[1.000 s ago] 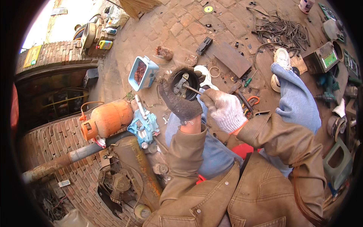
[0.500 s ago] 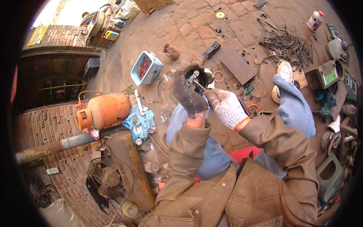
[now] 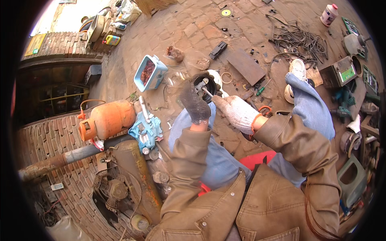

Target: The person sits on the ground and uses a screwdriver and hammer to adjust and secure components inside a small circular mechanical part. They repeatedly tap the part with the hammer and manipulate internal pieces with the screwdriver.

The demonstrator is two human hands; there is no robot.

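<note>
Uneven brick floor (image 3: 189,32) takes up most of the view from here, strewn with scrap. Over it bends the person in a brown jacket (image 3: 267,203). On the left lies a rusty tank (image 3: 142,172), and just beyond it an orange gas bottle (image 3: 112,119) on its side. Ahead and to the right sprawls a heap of cables (image 3: 299,40); nearer lies a flat brown plate (image 3: 246,66). The blue tub (image 3: 157,78), with reddish stuff inside, stands left of the hands.

The right hand (image 3: 238,112), in a whitish glove, is clenched round a thin tool (image 3: 207,92). The left hand (image 3: 194,103), in a dark one, curls round the side of a black cup (image 3: 212,85) and grasps it, holding it up in front of the knees, mouth turned partly toward the person. The tool's metal end reaches into that mouth, where a small silvery bracket (image 3: 200,85) sits; I can't tell whether they touch.

Smaller still, a green-handled screwdriver (image 3: 263,88) lies below the plate and a thin ring (image 3: 226,78) beside the cup.
</note>
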